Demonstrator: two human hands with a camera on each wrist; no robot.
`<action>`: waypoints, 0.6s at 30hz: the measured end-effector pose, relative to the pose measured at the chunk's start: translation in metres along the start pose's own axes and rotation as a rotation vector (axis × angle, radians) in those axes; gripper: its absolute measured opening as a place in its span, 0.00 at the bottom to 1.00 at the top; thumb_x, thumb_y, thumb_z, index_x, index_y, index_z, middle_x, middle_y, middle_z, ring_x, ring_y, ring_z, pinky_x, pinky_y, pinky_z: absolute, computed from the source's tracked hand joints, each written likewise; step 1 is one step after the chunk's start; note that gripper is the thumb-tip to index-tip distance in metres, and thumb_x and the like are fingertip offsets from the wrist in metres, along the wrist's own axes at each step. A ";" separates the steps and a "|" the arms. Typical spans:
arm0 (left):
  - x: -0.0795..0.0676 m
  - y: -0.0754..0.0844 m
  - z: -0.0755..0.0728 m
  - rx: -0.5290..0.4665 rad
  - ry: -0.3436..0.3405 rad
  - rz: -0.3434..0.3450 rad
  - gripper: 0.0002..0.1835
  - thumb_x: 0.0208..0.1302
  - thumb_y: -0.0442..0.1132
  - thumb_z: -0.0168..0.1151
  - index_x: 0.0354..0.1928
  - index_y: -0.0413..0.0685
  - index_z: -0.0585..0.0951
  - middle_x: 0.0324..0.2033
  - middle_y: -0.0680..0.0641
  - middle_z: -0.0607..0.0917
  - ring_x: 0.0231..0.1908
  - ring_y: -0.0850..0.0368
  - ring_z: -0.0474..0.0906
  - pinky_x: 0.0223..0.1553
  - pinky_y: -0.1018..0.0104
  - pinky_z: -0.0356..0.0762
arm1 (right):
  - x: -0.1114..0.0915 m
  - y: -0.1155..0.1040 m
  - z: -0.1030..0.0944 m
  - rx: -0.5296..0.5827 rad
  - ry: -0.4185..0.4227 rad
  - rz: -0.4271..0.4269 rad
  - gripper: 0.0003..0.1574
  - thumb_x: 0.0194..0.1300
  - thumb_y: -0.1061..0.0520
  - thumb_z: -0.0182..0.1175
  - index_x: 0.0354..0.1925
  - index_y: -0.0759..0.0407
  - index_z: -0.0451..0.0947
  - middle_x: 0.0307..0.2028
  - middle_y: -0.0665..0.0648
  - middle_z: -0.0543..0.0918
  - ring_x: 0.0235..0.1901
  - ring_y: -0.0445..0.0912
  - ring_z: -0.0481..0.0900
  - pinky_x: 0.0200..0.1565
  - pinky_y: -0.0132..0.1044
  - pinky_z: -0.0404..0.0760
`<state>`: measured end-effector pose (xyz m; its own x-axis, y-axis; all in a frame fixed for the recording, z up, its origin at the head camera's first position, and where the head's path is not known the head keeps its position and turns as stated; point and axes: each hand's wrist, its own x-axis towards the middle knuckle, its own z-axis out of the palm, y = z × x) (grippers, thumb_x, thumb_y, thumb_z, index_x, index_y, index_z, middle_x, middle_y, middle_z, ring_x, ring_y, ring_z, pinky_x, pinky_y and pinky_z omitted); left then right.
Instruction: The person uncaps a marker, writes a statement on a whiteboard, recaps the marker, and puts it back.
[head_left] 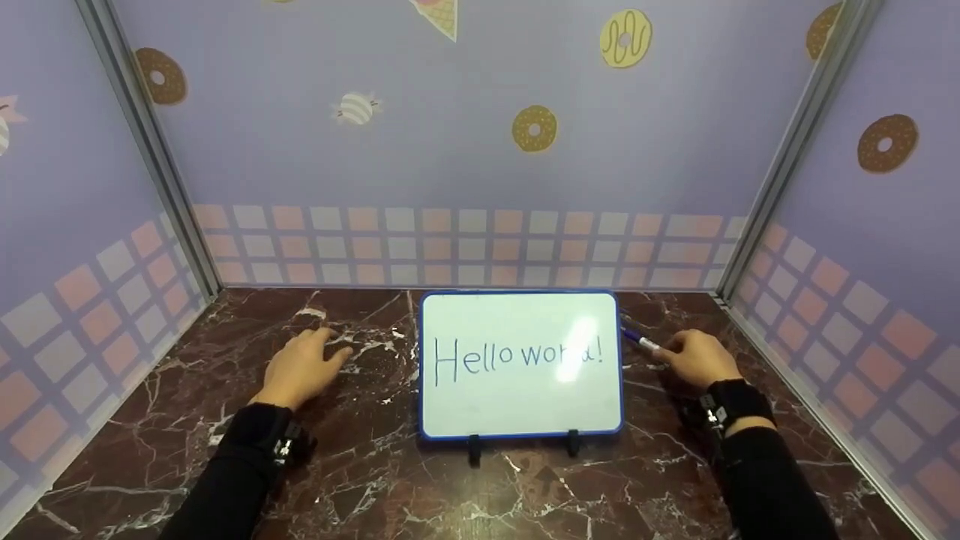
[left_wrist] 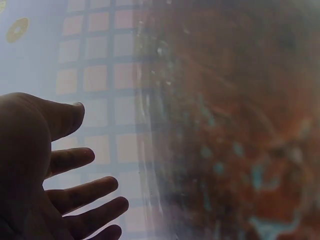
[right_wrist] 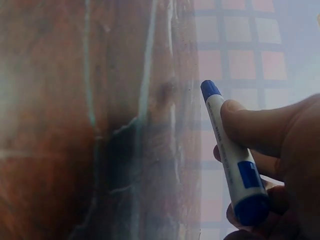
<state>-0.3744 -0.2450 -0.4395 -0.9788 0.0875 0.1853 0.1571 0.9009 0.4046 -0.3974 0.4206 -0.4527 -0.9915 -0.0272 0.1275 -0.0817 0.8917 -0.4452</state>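
Note:
A small whiteboard [head_left: 517,405] with a blue frame stands on two black feet in the middle of the head view. "Hello world!" is written across it in dark strokes, and glare hides some letters near the end. To its right, my right hand [head_left: 701,358] pinches a whiteboard marker [right_wrist: 231,150] between thumb and fingers. The marker has a white barrel and blue ends, with its capped end toward the board. My left hand [head_left: 300,367] is at the board's left and holds nothing; its fingers [left_wrist: 90,192] are spread in the left wrist view.
Dark red marbled tabletop [head_left: 360,480] lies under everything. A lilac back wall [head_left: 450,172] with printed sweets and pink and white squares rises behind the board. Matching side walls [head_left: 892,225] meet it at grey metal posts [head_left: 795,150].

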 end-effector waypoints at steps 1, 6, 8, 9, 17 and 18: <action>0.000 0.000 0.001 0.005 -0.001 0.002 0.33 0.85 0.55 0.60 0.76 0.36 0.76 0.70 0.25 0.77 0.68 0.23 0.75 0.65 0.23 0.75 | 0.000 0.001 0.001 -0.002 -0.004 0.002 0.24 0.79 0.41 0.70 0.46 0.63 0.90 0.40 0.61 0.91 0.39 0.57 0.86 0.46 0.62 0.85; -0.001 -0.002 0.002 0.005 -0.010 -0.004 0.32 0.85 0.54 0.60 0.77 0.37 0.76 0.70 0.25 0.77 0.68 0.22 0.75 0.65 0.22 0.74 | -0.002 0.001 0.002 -0.023 -0.038 0.001 0.24 0.79 0.42 0.70 0.47 0.64 0.91 0.38 0.59 0.90 0.34 0.53 0.84 0.39 0.54 0.83; -0.001 -0.003 0.002 0.001 -0.014 -0.004 0.32 0.85 0.54 0.60 0.77 0.37 0.75 0.70 0.25 0.77 0.68 0.22 0.74 0.66 0.22 0.73 | -0.002 0.001 0.003 -0.029 -0.051 0.002 0.24 0.79 0.43 0.70 0.48 0.64 0.91 0.37 0.58 0.90 0.33 0.52 0.82 0.36 0.49 0.81; -0.001 -0.003 0.002 -0.002 -0.015 -0.004 0.32 0.86 0.54 0.61 0.77 0.38 0.75 0.70 0.25 0.77 0.68 0.22 0.74 0.66 0.22 0.73 | -0.002 0.002 0.003 -0.031 -0.057 0.005 0.24 0.79 0.43 0.70 0.49 0.64 0.91 0.37 0.58 0.90 0.33 0.52 0.82 0.36 0.48 0.80; 0.000 -0.009 0.004 -0.037 -0.040 -0.006 0.33 0.86 0.53 0.60 0.78 0.36 0.74 0.72 0.23 0.75 0.71 0.22 0.72 0.70 0.23 0.71 | 0.006 0.023 0.012 -0.010 -0.075 -0.024 0.30 0.75 0.34 0.72 0.44 0.60 0.92 0.33 0.56 0.89 0.29 0.52 0.81 0.33 0.48 0.79; 0.000 -0.010 0.004 -0.041 -0.046 -0.008 0.33 0.86 0.53 0.60 0.79 0.36 0.73 0.72 0.23 0.75 0.70 0.22 0.72 0.69 0.23 0.71 | 0.005 0.021 0.012 -0.015 -0.077 -0.016 0.29 0.75 0.34 0.72 0.44 0.60 0.91 0.32 0.55 0.89 0.29 0.51 0.81 0.33 0.47 0.78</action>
<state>-0.3763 -0.2523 -0.4467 -0.9849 0.1001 0.1410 0.1532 0.8836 0.4424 -0.4049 0.4334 -0.4720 -0.9950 -0.0757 0.0658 -0.0967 0.8976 -0.4300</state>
